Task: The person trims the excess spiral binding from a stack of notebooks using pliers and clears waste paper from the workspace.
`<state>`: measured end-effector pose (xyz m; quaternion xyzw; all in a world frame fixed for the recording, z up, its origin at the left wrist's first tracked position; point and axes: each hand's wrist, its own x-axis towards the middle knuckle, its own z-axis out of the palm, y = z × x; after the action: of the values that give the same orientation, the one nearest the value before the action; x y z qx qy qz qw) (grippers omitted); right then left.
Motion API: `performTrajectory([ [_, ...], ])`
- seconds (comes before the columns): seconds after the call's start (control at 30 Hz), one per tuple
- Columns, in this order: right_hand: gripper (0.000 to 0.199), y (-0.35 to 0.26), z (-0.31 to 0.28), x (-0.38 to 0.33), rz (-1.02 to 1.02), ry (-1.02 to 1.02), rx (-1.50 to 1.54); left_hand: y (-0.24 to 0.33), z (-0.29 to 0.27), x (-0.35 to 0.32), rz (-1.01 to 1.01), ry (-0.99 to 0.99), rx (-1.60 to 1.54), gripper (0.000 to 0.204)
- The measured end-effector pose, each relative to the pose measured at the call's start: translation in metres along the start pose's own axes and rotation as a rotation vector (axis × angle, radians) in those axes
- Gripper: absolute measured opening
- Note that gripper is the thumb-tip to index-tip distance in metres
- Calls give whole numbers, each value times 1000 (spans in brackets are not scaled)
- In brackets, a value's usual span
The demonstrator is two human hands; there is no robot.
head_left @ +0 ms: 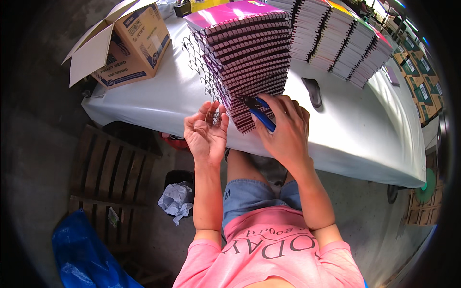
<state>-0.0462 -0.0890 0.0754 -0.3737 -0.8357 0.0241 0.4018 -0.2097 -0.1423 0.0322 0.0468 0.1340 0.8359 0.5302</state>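
A tall, leaning stack of spiral-bound notebooks point(245, 57) with a pink top cover stands on the white table point(158, 91). Loose black wire coils point(197, 57) stick out from its left side. My left hand point(206, 132) is palm up at the stack's lower left corner, fingertips pinching the end of a wire coil point(214, 116). My right hand point(285, 127) grips blue-handled pliers point(259, 113), whose jaws point at the bottom notebooks' wire binding.
More rows of bound notebooks point(336, 38) stand at the back right. An open cardboard box point(127, 45) sits at the table's left end, a dark tool point(313, 91) lies to the right. Below are a wooden pallet point(105, 177), a black bin with crumpled paper point(177, 197) and a blue bag point(81, 259).
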Motion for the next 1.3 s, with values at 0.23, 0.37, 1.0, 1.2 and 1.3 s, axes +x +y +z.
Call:
performTrajectory([
  [0.23, 42, -4, 6, 2, 4, -35, -30, -10, 26, 3, 296, -97, 617, 29],
  [0.37, 40, -7, 10, 4, -8, -48, -8, -13, 22, 5, 421, -101, 738, 26],
  [1.0, 42, -5, 3, 8, -29, -10, -25, -10, 25, 0, 393, -123, 814, 30],
  [1.2, 38, -7, 10, 10, 32, -70, 134, -12, 25, -1, 428, -145, 833, 27],
  [1.3, 37, 1, 17, 7, 66, -124, 187, -14, 24, -1, 425, -147, 810, 26],
])
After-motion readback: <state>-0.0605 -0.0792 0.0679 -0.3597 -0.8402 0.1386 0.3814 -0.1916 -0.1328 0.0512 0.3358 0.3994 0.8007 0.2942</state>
